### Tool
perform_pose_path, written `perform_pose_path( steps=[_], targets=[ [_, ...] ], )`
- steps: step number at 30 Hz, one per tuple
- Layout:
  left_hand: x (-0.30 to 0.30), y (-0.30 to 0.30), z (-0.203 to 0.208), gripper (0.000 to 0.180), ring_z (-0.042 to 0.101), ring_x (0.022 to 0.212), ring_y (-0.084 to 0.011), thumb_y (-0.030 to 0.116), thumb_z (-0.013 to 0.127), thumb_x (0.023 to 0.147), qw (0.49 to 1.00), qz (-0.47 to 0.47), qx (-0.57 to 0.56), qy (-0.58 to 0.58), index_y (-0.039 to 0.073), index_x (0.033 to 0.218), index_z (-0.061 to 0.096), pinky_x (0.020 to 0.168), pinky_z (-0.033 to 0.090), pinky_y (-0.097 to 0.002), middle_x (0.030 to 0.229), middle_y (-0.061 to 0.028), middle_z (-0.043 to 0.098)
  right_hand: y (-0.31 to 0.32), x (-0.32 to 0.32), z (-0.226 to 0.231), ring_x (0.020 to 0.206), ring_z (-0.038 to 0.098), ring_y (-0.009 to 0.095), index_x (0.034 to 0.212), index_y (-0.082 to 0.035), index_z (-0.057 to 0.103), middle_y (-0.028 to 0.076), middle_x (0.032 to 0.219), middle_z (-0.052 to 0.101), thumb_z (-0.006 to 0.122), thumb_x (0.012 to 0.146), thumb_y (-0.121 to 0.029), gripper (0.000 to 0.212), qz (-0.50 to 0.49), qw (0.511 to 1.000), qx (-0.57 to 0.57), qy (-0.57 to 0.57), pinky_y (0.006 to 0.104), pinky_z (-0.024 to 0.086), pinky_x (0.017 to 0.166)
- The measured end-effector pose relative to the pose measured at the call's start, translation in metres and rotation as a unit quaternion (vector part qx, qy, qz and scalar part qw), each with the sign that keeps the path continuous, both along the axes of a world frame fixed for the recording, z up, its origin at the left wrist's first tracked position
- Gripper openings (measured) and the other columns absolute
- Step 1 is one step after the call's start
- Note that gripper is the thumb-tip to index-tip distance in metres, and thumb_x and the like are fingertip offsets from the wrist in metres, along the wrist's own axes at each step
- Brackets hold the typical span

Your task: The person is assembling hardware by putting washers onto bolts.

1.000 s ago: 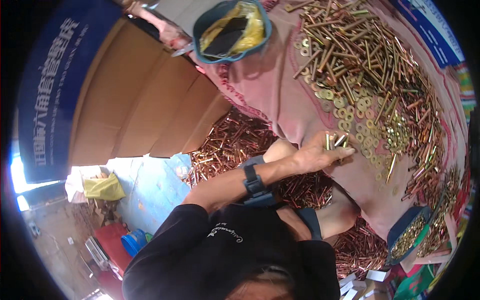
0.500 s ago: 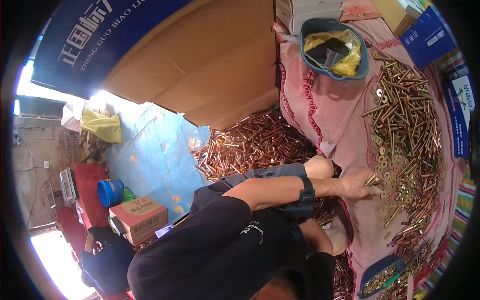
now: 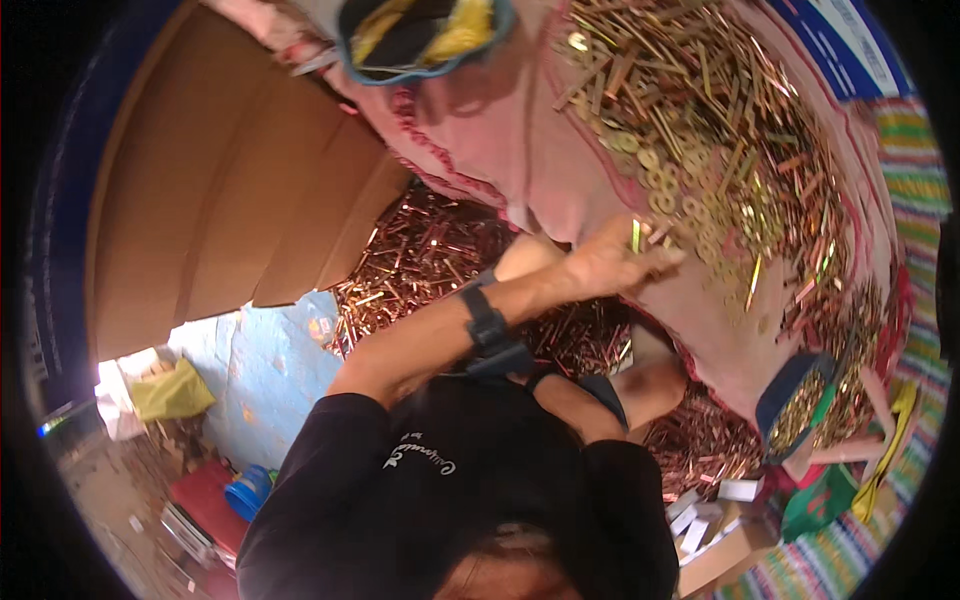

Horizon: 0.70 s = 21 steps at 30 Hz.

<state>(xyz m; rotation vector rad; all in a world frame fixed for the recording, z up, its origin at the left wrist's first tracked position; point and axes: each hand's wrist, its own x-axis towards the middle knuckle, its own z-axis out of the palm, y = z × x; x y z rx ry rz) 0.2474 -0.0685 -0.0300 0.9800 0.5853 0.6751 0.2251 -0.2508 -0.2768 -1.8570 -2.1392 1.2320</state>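
Note:
My left hand (image 3: 618,258) is closed around a short brass-coloured metal piece (image 3: 637,236), its shape blurred by motion. It hovers over the pink cloth (image 3: 560,150), beside a scatter of flat round washers (image 3: 663,190). Beyond the washers spreads a heap of long brass-coloured metal rods (image 3: 690,70), perhaps bolts or sleeves. Black bands circle my left wrist. My right forearm (image 3: 585,408) comes out of a dark sleeve and points up and left; my left forearm and its bands hide the right hand.
More coppery metal pieces (image 3: 430,245) are piled low beside a large cardboard box (image 3: 230,170). A blue-grey bin with a yellow bag (image 3: 470,30) stands at the top. At the right are a dark scoop-like tray (image 3: 785,400) of small parts and a carton of white boxes (image 3: 735,550).
The whole view has turned and shifted, so the cloth and heap lie further left in the picture. My left hand still grips a brass-coloured piece near the washers. More of my right forearm shows.

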Motion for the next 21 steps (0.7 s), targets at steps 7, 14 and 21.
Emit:
perform_pose_path(
  steps=[7, 14, 21],
  targets=[
    [0.0, -0.004, 0.014, 0.031, 0.069, 0.083, -0.0125, 0.018, 0.071, 0.099, 0.996, 0.034, -0.078, -0.015, 0.0, 0.124, 0.063, 0.069, 0.055, -0.0266, 0.092, -0.0058, 0.072, -0.012, -0.016, -0.012, 0.122, 0.059, 0.037, 0.141, 0.0, 0.051, 0.023, 0.139, 0.056, 0.059, 0.097, -0.025, 0.051, 0.019, 0.996, -0.041, 0.081, 0.0473, 0.047, 0.102],
    [0.0, -0.004, 0.009, 0.035, 0.07, 0.089, -0.0125, 0.018, 0.07, 0.099, 0.998, 0.043, -0.033, 0.017, -0.001, 0.128, 0.062, 0.076, 0.057, -0.0265, 0.097, -0.0068, 0.073, -0.01, 0.079, 0.001, 0.129, 0.053, 0.037, 0.146, 0.001, 0.046, 0.023, 0.143, 0.052, 0.061, 0.096, -0.03, 0.06, -0.115, 0.986, -0.105, 0.055, 0.0478, 0.043, 0.105],
    [-0.009, 0.0, 0.012, 0.041, 0.071, 0.09, -0.0168, 0.021, 0.068, 0.1, 0.995, 0.046, 0.017, 0.091, -0.005, 0.13, 0.06, 0.072, 0.056, -0.0286, 0.1, -0.0118, 0.075, -0.013, 0.142, -0.012, 0.138, 0.041, 0.038, 0.157, -0.015, 0.033, 0.02, 0.154, 0.043, 0.066, 0.089, -0.052, 0.084, -0.373, 0.866, -0.063, -0.325, 0.055, 0.028, 0.116]
  ],
)
